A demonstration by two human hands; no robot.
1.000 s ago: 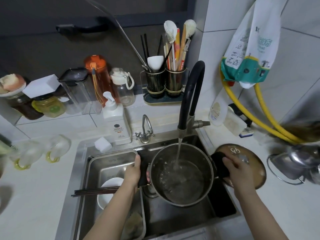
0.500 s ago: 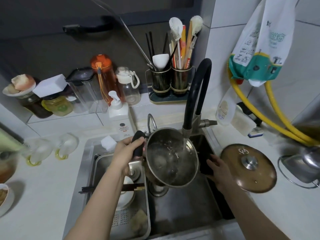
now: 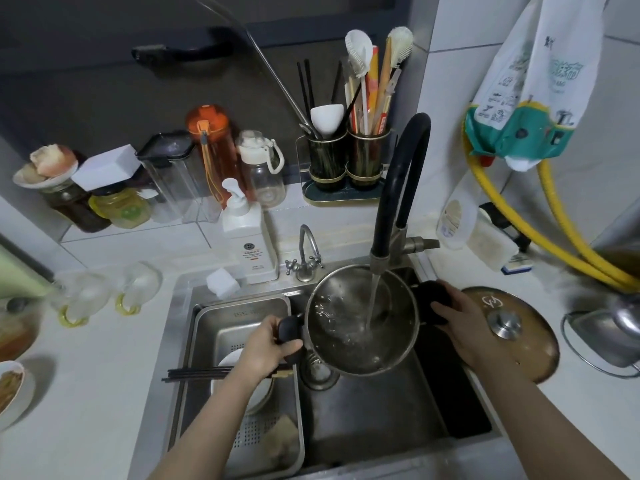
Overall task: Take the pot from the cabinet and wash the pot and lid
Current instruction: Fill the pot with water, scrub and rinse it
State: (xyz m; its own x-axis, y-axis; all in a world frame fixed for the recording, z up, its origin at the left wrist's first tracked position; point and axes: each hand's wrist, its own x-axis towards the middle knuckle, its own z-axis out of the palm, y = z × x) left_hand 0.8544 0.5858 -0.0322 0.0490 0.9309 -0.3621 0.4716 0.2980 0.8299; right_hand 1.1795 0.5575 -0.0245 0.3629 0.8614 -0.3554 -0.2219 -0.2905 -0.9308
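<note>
The steel pot (image 3: 349, 348) hangs over the sink (image 3: 374, 431), its mouth tipped slightly toward me, under the running black faucet (image 3: 398, 188). Water streams into the pot and pools inside. My left hand (image 3: 268, 348) grips the pot's black left handle. My right hand (image 3: 460, 323) holds the black right handle. The brown lid (image 3: 530, 344) with a steel knob lies flat on the counter just right of my right hand, touching neither hand.
A steel drain basket (image 3: 242, 317) in the sink's left half holds a white bowl (image 3: 228, 367) with black chopsticks (image 3: 194, 373) across it. A soap dispenser (image 3: 247, 233), bottles and jars line the back ledge. A kettle (image 3: 613, 330) stands at far right.
The pot, tilted steeply with its left side raised half a second ago, has come back nearly level under the stream. My right hand moved back up to the right handle.
</note>
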